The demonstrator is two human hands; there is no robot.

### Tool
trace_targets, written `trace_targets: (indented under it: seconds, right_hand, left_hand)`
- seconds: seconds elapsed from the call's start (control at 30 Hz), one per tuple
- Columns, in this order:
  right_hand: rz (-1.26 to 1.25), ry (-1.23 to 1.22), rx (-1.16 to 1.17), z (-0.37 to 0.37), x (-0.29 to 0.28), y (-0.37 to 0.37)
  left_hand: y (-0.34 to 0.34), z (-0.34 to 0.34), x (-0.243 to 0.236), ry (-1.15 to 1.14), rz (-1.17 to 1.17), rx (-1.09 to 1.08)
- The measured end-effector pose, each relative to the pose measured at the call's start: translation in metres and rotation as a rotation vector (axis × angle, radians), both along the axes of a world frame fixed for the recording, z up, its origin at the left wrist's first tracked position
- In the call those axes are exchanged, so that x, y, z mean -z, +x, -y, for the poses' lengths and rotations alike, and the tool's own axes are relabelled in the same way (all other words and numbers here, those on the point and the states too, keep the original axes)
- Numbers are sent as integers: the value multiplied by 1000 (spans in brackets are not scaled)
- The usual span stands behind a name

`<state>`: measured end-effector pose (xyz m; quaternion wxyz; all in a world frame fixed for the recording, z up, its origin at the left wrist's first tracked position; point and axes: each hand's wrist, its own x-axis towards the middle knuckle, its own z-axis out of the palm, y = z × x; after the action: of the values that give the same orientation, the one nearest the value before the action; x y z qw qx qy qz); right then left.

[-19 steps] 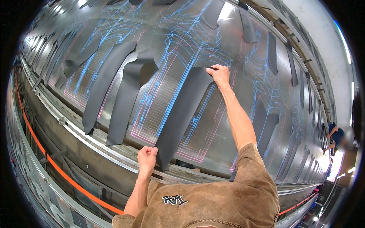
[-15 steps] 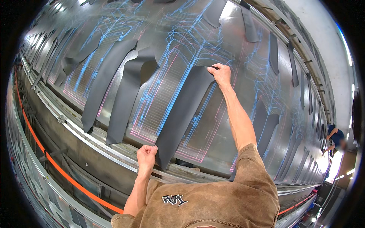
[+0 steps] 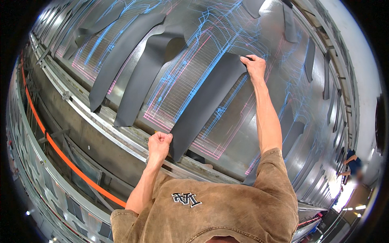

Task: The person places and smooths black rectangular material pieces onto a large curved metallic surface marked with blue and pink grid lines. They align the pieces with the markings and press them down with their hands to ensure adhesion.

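A long dark grey, leather-like sheet (image 3: pixel 208 107) lies slantwise over the metal table, its near end reaching the table's front rail. My right hand (image 3: pixel 255 68) is closed in a pinch on the far right corner, the arm stretched out. At the near left corner, the fingers of my left hand (image 3: pixel 159 146) are pressed together on the edge. Blue and pink lines (image 3: pixel 221 111) run over the table surface beside and beyond the sheet. To its left lies a similar curled grey sheet (image 3: pixel 142 77), and past that another long one (image 3: pixel 121 60).
The metal table's front rail (image 3: pixel 117 141) crosses in front of me. An orange strip (image 3: pixel 73 168) runs along a frame at the lower left. More grey pieces (image 3: pixel 289 22) lie toward the far side. A person (image 3: pixel 353 164) bends at the right.
The view has shifted, so table and sheets appear higher and the near sheet a little further right. Both hands stay at the same two corners of the sheet.
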<state>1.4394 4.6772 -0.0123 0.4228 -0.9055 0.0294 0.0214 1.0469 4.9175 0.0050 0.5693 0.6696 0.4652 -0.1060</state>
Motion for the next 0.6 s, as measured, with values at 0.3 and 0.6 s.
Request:
trace_targets:
  seconds: [0.3,0.6]
  right_hand:
    - [-7,9,-1,1,6,5]
    - [12,-2,11,5,14,9]
  left_hand:
    - [1,1,3,40,-26,6]
    - [7,0,-7,48,-41,12]
